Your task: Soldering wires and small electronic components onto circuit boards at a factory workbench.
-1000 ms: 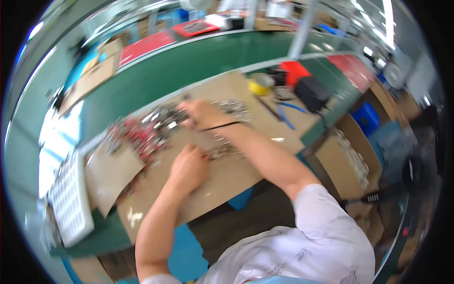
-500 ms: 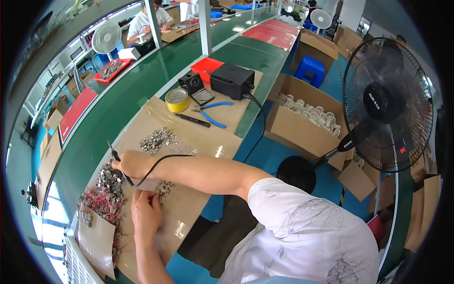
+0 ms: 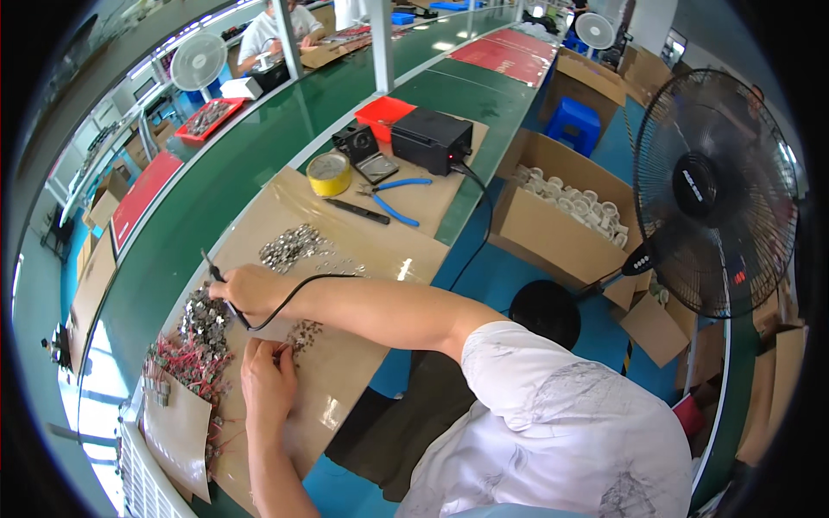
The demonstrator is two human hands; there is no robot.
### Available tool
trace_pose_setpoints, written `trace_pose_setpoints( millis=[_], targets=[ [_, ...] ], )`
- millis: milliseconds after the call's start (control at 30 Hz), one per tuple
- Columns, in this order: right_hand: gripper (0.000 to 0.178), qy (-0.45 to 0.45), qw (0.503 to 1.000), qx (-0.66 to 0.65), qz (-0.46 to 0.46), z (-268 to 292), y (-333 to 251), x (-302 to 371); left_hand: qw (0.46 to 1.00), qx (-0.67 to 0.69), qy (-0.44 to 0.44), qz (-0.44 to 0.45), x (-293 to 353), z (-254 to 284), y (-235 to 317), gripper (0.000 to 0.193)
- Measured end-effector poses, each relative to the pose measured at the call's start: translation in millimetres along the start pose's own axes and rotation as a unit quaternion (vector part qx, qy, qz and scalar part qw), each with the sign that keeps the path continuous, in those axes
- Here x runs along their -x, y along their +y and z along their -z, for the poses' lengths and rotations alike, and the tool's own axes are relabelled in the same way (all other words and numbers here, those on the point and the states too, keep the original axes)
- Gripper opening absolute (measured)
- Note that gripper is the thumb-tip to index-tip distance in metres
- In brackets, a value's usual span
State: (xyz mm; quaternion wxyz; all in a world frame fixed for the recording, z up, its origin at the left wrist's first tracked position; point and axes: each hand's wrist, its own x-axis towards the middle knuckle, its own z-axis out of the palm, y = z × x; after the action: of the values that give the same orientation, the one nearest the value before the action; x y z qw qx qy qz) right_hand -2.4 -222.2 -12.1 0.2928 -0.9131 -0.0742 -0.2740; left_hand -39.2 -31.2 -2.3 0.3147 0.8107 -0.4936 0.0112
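My right hand (image 3: 248, 288) is closed around a soldering iron (image 3: 215, 272), its metal tip pointing up and away to the left. The iron's black cable (image 3: 289, 296) loops back over my right forearm. Close below it, my left hand (image 3: 267, 380) rests at the board with thumb and fingers pinched together; whatever lies between them is too small to make out. Beside its fingertips is a small scatter of metal parts (image 3: 304, 335). Left of both hands lies a heap of silvery metal pieces (image 3: 204, 318), running into a pile of parts with red wires (image 3: 183, 356).
Further up the brown board (image 3: 345, 380) are another metal pile (image 3: 292, 248), a yellow tape roll (image 3: 329, 174), a black pen-like tool (image 3: 357, 211), blue-handled pliers (image 3: 395, 205) and a black soldering station (image 3: 431, 141). A standing fan (image 3: 715, 194) and a carton of white parts (image 3: 561, 229) stand right.
The whole view has shifted slightly, with the bench appearing a little further right. Both hands keep nearly the same pose, and the soldering iron stays in my right hand.
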Motion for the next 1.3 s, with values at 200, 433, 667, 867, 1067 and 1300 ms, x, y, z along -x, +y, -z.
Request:
trace_pose_setpoints(
  millis=[200,433,667,867,1067,1300],
  targets=[
    [0.033,-0.012,0.998,0.049,0.031,-2,-1,3,1.0,-0.001,-0.004,0.013,1,0,-2,0.011],
    [0.021,-0.002,0.998,0.065,0.025,-8,10,2,1.0,-0.011,0.002,0.012,-1,-3,2,0.012],
    [0.026,0.022,0.994,0.048,0.099,-17,14,-3,0.998,-0.015,-0.019,0.05,2,2,-2,0.014],
    [0.034,-0.02,0.995,0.03,0.092,-1,6,3,0.997,-0.027,-0.034,0.058,3,0,2,0.018],
    [0.035,-0.034,0.994,0.032,0.1,-11,5,-4,0.997,-0.031,-0.037,0.055,7,0,-3,0.018],
    [0.043,-0.013,0.993,-0.025,0.117,2,21,-2,0.998,-0.029,-0.047,0.036,2,-6,-6,0.019]
  ],
)
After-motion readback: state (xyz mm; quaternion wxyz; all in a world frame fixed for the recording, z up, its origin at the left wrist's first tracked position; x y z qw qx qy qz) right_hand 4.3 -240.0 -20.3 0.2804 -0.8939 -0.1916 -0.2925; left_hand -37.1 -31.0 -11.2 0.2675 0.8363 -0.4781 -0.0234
